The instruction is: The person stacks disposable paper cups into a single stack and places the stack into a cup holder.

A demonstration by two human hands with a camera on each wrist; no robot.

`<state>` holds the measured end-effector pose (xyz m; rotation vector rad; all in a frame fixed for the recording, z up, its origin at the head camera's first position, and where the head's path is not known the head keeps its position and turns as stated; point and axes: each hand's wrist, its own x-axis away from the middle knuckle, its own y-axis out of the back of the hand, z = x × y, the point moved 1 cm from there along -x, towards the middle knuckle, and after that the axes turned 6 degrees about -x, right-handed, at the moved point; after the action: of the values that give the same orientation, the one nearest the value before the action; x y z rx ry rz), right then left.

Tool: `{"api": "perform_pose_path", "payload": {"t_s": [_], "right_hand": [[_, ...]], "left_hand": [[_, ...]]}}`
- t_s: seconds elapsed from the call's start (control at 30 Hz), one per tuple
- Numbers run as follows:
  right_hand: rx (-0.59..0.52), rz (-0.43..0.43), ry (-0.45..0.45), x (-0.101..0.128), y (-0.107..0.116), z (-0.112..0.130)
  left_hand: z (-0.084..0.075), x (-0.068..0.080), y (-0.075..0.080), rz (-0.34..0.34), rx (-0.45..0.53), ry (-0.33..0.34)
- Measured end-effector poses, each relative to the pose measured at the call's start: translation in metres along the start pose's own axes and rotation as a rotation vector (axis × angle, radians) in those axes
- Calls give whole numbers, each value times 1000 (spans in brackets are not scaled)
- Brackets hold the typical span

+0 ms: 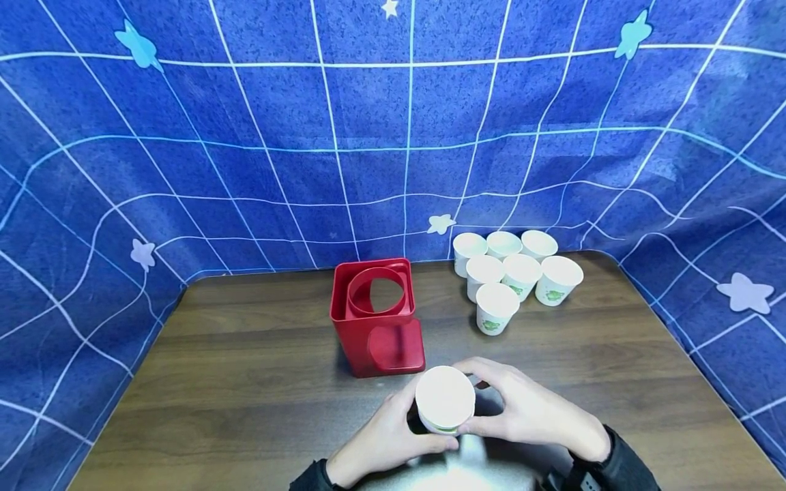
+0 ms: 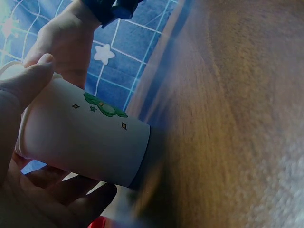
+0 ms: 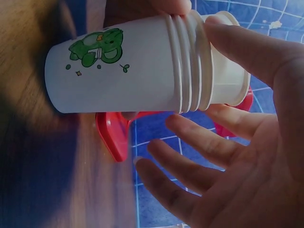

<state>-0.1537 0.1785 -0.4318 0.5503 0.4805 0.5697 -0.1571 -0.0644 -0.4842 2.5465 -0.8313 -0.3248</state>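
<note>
Both hands hold a short stack of nested white paper cups (image 1: 445,399) near the front of the table. My left hand (image 1: 389,433) curls its thumb and fingers around the left side of the stack. On the other side my right hand (image 1: 528,406) pinches near the rims with thumb and forefinger, its other fingers spread in the right wrist view. There, several rims lie close together and the top cup (image 3: 230,61) stands out from them. A green cartoon print (image 3: 99,47) marks the outer cup. The stack's base is just above or on the table; I cannot tell which.
A red plastic stand (image 1: 374,341) with a round ring on top stands left of centre, beyond the hands. Several white paper cups (image 1: 496,307) stand upright in a group at the back right. A blue patterned cloth (image 1: 368,170) hangs behind the wooden table (image 1: 233,382).
</note>
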Motion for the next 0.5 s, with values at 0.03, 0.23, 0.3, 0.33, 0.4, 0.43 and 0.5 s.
{"api": "perform_pose_path", "payload": {"t_s": [0.03,0.23,0.3,0.33,0.4,0.43,0.5], "right_hand": [[-6,11,-13,0,0,0],[-19,52,-71,2,1,-2],[-20,59,-72,2,1,-2],[-21,61,-69,3,1,-2],[-26,66,-63,2,1,-1],[-27,69,-57,2,0,-1],[-26,72,-48,2,0,-1]], "left_hand": [[0,0,0,2,5,3],[1,0,-1,7,15,9],[1,-1,-1,6,17,-3],[1,-1,-1,5,19,-15],[1,-1,-2,5,21,-30],[1,-1,-2,5,22,-34],[1,-1,-2,6,19,-33]]}}
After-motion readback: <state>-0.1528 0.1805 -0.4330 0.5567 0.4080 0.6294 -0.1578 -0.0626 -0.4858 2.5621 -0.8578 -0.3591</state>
